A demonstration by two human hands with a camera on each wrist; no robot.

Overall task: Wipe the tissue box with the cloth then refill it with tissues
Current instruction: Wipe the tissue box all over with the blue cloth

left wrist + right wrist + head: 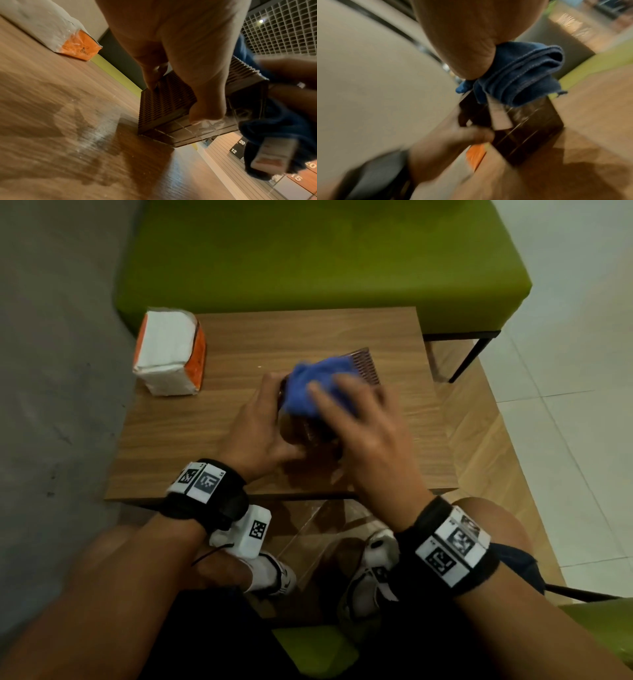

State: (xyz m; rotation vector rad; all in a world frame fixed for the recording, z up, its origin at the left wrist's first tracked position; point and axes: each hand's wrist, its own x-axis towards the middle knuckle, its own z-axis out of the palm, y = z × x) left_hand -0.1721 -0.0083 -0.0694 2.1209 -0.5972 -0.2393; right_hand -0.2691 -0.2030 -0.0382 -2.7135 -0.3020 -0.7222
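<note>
A brown tissue box (364, 364) with ribbed sides stands in the middle of the wooden table (171, 446). My left hand (270, 405) grips its left side, thumb (205, 112) on the near glossy face of the box (164, 102). My right hand (346, 398) holds a bunched blue cloth (308, 385) and presses it on the box's top; the hand is blurred. The right wrist view shows the cloth (522, 75) folded under my palm over the box (530, 128). A white and orange tissue pack (168, 352) stands at the table's far left corner.
A green bench (325, 261) runs along the far edge of the table. A grey wall (51, 371) lies to the left and white floor tiles (582, 405) to the right. My knees and shoes (274, 577) are under the near edge.
</note>
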